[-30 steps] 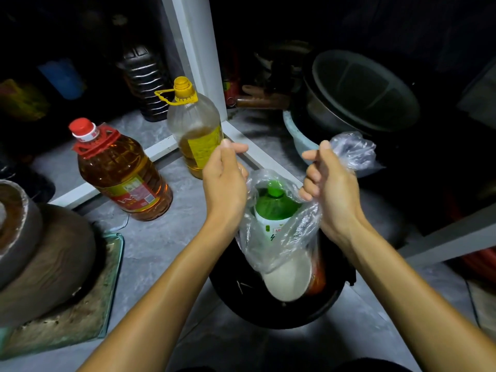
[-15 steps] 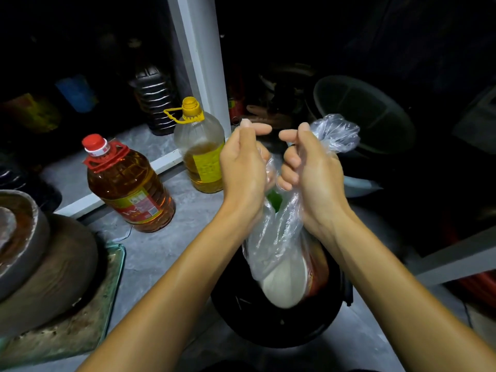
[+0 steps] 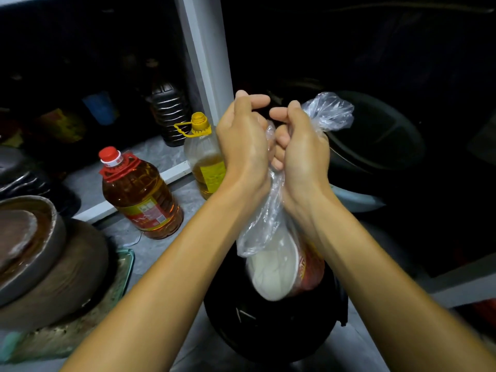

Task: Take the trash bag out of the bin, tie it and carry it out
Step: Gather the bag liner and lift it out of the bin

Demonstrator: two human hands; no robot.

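Here, hands: left hand (image 3: 243, 146) and right hand (image 3: 302, 149) both fisted around the bag (image 3: 271, 237) neck, knuckles touching
Bag: hanging above the bin (image 3: 268, 334) rim; bottles (image 3: 139, 194) stand left

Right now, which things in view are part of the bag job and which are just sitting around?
In the job:
- clear trash bag, neck gathered
- black bin below it
- left hand and right hand, both gripping the neck

Just lying about:
- red-capped oil bottle
- yellow-capped oil bottle
- dark ribbed bottle
- brown jar
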